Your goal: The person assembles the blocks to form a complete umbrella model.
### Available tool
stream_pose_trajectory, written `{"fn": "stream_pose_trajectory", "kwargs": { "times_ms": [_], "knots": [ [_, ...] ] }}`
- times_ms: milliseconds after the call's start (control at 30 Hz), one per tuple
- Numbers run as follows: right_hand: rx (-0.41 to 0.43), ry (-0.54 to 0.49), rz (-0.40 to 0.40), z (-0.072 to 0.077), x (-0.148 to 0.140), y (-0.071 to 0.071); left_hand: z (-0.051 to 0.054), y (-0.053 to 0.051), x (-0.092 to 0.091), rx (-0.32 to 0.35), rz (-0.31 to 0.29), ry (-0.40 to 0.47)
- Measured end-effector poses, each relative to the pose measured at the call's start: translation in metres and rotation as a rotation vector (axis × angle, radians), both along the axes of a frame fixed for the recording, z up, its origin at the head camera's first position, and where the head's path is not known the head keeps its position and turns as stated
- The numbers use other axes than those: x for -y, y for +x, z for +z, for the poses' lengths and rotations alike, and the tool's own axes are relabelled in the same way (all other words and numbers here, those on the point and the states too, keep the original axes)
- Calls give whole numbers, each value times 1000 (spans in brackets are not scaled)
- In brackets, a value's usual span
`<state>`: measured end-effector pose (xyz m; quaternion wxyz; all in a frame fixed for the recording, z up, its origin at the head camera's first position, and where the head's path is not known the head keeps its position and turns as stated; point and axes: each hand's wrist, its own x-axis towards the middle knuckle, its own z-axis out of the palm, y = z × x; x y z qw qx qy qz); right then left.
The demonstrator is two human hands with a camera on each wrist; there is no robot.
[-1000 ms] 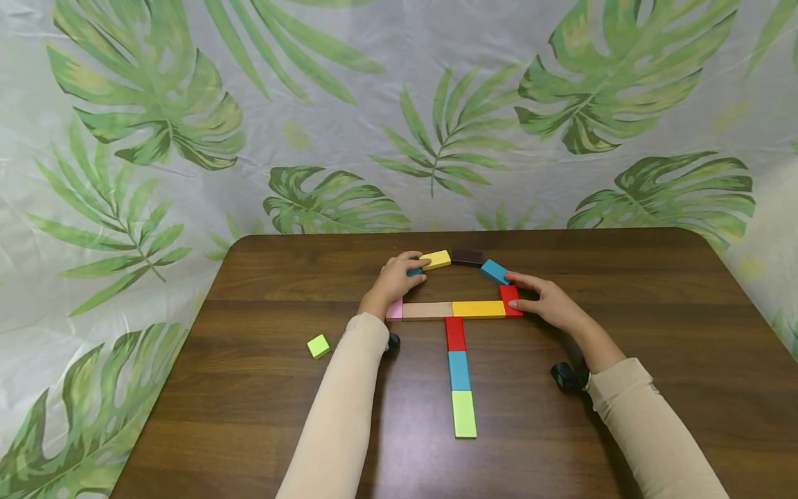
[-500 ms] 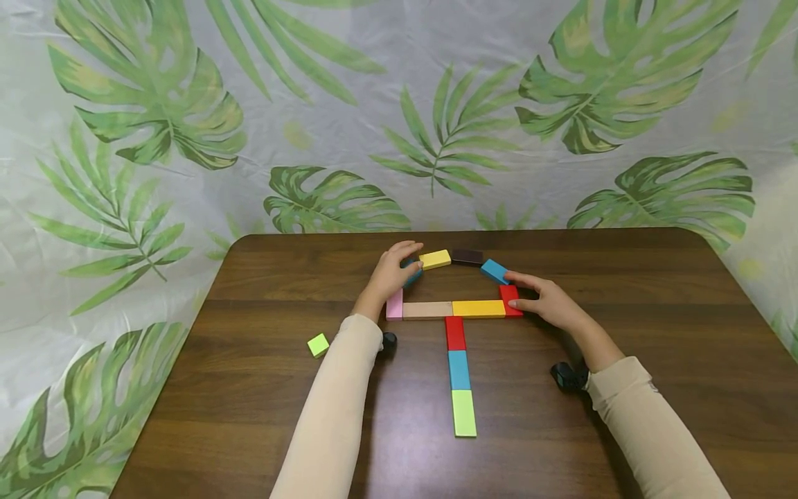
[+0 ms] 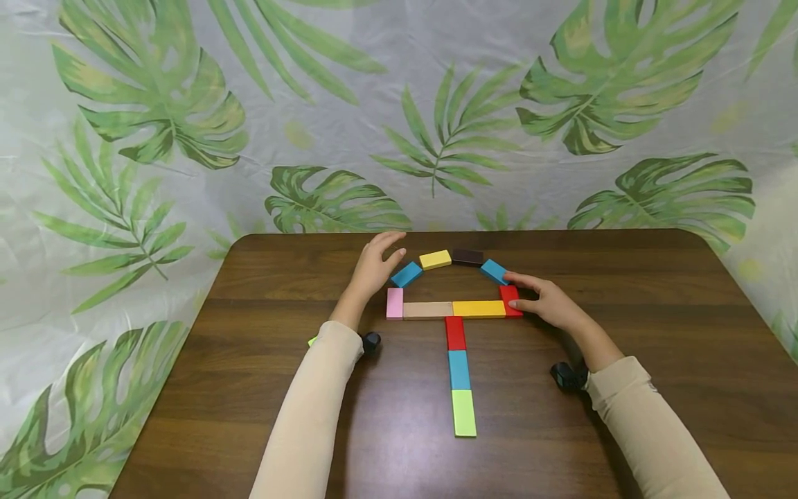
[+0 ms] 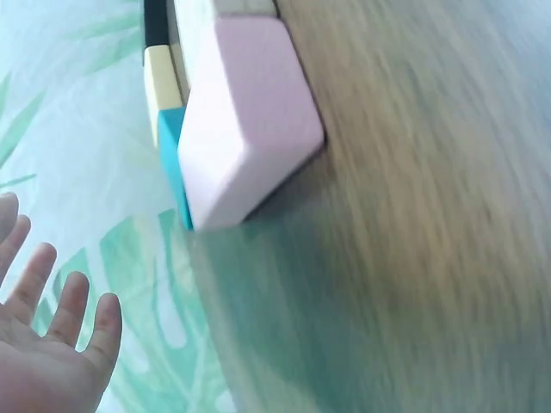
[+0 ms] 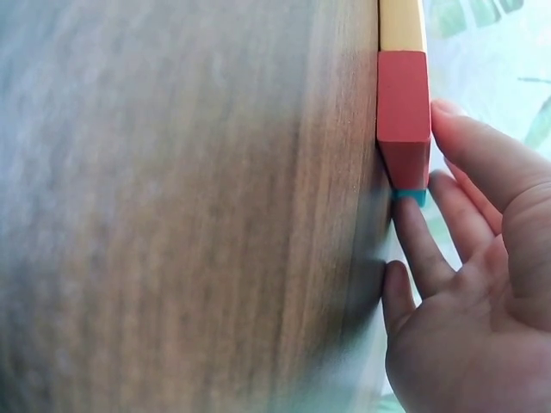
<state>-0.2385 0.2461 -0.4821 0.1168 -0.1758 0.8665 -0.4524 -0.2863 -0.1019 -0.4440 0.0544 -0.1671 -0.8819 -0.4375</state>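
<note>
Flat coloured blocks lie in a closed dome outline on the table. My left hand (image 3: 372, 268) hovers left of it, fingers extended and holding nothing; it is nearest to the left blue block (image 3: 407, 274) and the pink block (image 4: 267, 86). With relaxed fingers, my right hand (image 3: 551, 303) rests at the outline's right side. Its thumb touches the red block (image 3: 510, 300), and a fingertip reaches the right blue block (image 3: 494, 271). A yellow block (image 3: 435, 259) and a dark block (image 3: 467, 257) form the top. Along the bottom lie a tan block (image 3: 427, 310) and an orange-yellow block (image 3: 478, 309).
Below the outline runs a stem of a second red block (image 3: 455, 333), a light-blue block (image 3: 458, 370) and a lime block (image 3: 464, 413). A small lime piece (image 3: 313, 341) is mostly hidden by the left sleeve (image 3: 305, 409). Behind the table (image 3: 218, 430) hangs a leaf-patterned cloth (image 3: 474, 125).
My left hand has let go of the left blue block and moved left, away from the outline. The left sleeve now covers most of the small lime piece. My right hand stays put.
</note>
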Motion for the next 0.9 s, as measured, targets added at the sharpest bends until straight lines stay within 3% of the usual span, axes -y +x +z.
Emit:
{"fn": "stream_pose_trajectory", "kwargs": {
  "times_ms": [433, 633, 900],
  "knots": [
    [28, -92, -50, 8, 3, 3, 21, 20, 36, -72, 26, 0],
    [13, -158, -64, 27, 10, 11, 32, 35, 50, -117, 17, -8],
    [-137, -206, -62, 62, 14, 32, 44, 64, 67, -144, -20, -41]
  ]
}}
